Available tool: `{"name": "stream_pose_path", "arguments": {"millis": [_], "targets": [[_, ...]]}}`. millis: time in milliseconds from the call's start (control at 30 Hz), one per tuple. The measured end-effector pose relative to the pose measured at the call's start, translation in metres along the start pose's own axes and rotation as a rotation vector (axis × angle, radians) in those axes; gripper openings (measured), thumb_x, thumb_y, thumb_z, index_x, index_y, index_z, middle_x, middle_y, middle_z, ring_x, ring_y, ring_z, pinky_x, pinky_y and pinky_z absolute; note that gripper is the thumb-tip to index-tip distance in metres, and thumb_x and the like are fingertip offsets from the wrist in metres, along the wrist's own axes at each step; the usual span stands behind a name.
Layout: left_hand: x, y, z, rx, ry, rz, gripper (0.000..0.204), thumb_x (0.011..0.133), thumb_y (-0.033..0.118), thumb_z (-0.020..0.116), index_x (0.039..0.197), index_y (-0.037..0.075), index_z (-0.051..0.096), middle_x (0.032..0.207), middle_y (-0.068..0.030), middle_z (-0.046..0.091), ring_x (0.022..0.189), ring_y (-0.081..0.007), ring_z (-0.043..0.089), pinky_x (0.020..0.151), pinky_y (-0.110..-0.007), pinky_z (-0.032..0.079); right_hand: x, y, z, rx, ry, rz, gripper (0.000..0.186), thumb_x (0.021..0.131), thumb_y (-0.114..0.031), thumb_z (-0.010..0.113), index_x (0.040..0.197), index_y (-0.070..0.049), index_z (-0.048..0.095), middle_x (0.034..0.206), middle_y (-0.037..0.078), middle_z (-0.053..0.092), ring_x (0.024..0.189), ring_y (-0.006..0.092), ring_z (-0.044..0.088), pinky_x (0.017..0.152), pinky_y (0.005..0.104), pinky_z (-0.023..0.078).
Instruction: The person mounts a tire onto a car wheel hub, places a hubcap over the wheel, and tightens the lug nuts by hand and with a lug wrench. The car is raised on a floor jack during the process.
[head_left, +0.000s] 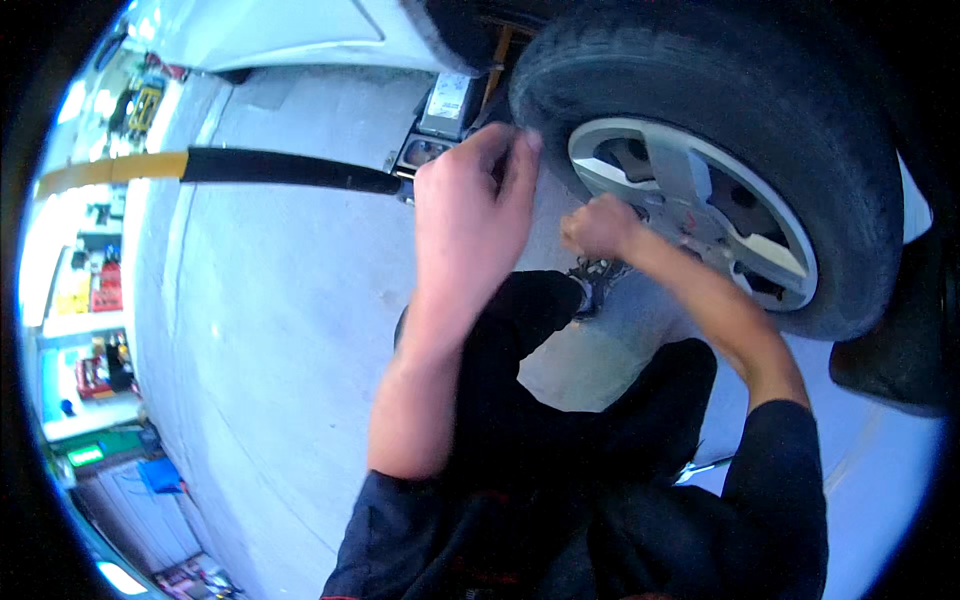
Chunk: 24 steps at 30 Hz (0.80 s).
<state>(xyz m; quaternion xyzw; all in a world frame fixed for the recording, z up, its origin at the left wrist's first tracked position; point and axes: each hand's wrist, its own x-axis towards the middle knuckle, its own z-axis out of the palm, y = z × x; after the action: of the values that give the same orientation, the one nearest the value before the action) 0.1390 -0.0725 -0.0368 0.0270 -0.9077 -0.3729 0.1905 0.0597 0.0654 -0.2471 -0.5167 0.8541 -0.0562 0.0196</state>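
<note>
My left hand (478, 195) is raised near the left edge of the tyre (700, 70), its fingers curled toward the thumb. Whatever it may pinch is too small or hidden to make out. Lower down, my right hand (600, 228) is closed in a fist in front of the silver alloy wheel (680, 165), and its contents, if any, are hidden. The wheel has broad spokes and a reddish mark at its hub. Just below the right fist is a small dark object with shiny parts (595, 285), which I cannot identify.
A floor jack (422, 150) stands beyond my left hand, its long black-and-yellow handle (290, 170) reaching left. White bodywork (290, 30) hangs above. By my right thigh lies a shiny metal bar (705, 470). Shelves with tools (100, 290) line the left.
</note>
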Motion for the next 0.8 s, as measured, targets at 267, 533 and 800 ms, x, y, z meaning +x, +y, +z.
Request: {"name": "stream_pose_path", "arguments": {"millis": [267, 533, 800], "targets": [[0.001, -0.205, -0.032, -0.077, 0.061, -0.436, 0.032, 0.084, 0.027, 0.057, 0.079, -0.004, 0.063, 0.060, -0.0107, 0.059, 0.056, -0.0180, 0.057, 0.054, -0.033, 0.046, -0.142, -0.066, -0.012, 0.589, -0.124, 0.308, 0.020, 0.081, -0.023, 0.057, 0.073, -0.005, 0.056, 0.068, 0.017, 0.057, 0.068, 0.0363, 0.057, 0.058, 0.0446, 0.044], [0.051, -0.362, 0.070, 0.473, -0.027, -0.166, 0.028, 0.079, 0.023, 0.054, 0.091, -0.002, 0.059, 0.086, -0.0254, 0.059, 0.084, -0.0409, 0.057, 0.076, -0.046, 0.046, -0.417, -0.157, 0.084, 0.557, 0.072, 1.244, 0.035, 0.089, -0.019, 0.050, 0.061, 0.003, 0.050, 0.054, 0.014, 0.050, 0.050, 0.0211, 0.047, 0.049, 0.0374, 0.036], [0.118, -0.416, 0.155, 0.886, 0.265, -0.471, 0.044, 0.083, 0.039, 0.049, 0.103, -0.001, 0.053, 0.106, -0.0218, 0.053, 0.104, -0.0361, 0.050, 0.088, -0.045, 0.041, -0.429, -0.247, 0.114, 0.866, 0.195, 1.660, 0.027, 0.089, -0.016, 0.047, 0.085, 0.008, 0.059, 0.077, 0.014, 0.063, 0.070, 0.0166, 0.054, 0.068, 0.0309, 0.045]]}}
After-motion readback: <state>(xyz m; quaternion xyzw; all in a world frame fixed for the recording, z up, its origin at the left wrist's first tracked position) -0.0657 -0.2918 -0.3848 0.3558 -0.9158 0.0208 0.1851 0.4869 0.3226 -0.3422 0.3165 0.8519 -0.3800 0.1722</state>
